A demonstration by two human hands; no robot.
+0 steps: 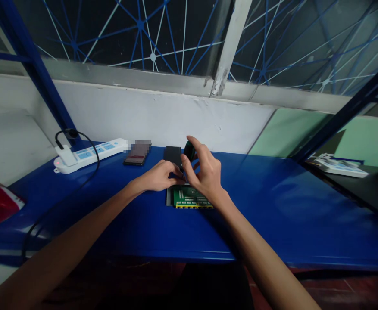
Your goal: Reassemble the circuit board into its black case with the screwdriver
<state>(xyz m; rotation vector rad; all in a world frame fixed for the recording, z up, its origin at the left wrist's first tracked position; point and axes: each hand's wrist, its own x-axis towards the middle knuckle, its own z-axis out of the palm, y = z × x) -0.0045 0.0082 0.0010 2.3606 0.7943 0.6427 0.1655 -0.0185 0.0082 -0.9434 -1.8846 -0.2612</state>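
Observation:
A green circuit board [189, 198] with a yellow front edge lies on the blue table [273, 206], in the middle. My left hand [158, 175] rests just above the board's left end, its fingers curled and pinched together near the right hand. My right hand [203, 170] hovers over the board's upper right, thumb and fingers closed around a small dark round object [189, 150]. What the left fingers hold is too small to make out.
A flat black box [172, 155] lies behind the hands. A dark phone [137, 156] sits left of it. A white power strip [88, 154] with a plugged-in adapter and black cable lies at the far left. Papers [340, 167] rest at the right.

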